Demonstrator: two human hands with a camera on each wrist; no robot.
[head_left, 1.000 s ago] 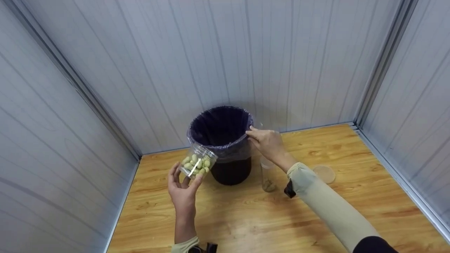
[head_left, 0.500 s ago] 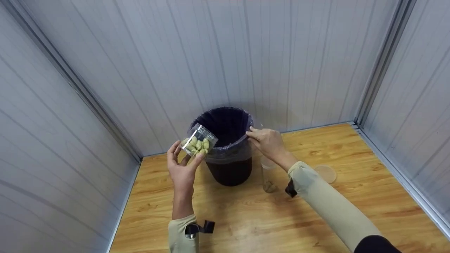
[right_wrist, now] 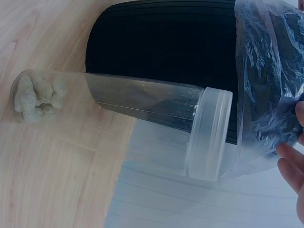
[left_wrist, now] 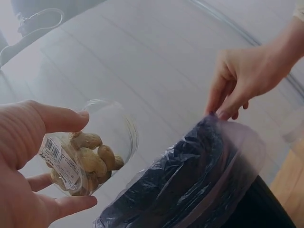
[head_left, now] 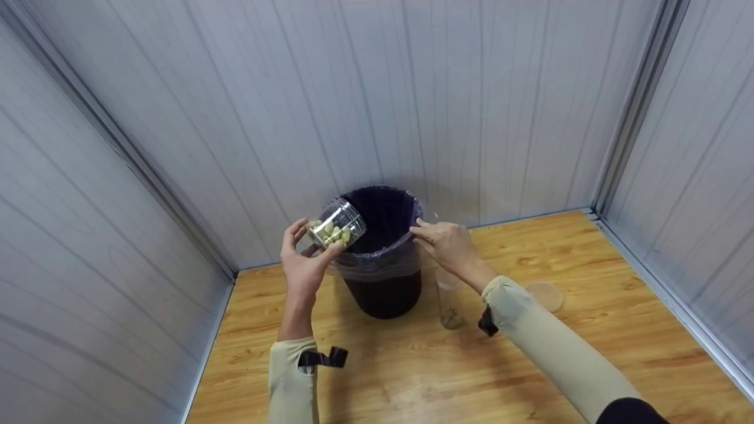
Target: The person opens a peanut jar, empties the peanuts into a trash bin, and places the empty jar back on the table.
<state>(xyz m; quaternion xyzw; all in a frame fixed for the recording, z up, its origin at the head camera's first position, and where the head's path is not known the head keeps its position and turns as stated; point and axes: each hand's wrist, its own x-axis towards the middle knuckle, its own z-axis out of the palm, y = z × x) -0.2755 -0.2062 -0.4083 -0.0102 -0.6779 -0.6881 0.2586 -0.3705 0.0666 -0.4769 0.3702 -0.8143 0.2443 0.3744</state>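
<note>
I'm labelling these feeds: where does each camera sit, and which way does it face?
Head: head-worn, facing forward and down at the bin; left hand, right hand and sleeves show.
Left wrist: on that wrist, facing the held jar and liner; both hands show.
Right wrist: on that wrist, facing the tall jar; fingers show.
Wrist views share bin and liner.

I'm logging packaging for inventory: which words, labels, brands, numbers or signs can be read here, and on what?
Sticker on the small jar in the left hand: a barcode and print, too small and blurred to quote.
No text shows on the tall jar, black bin or liner.
</note>
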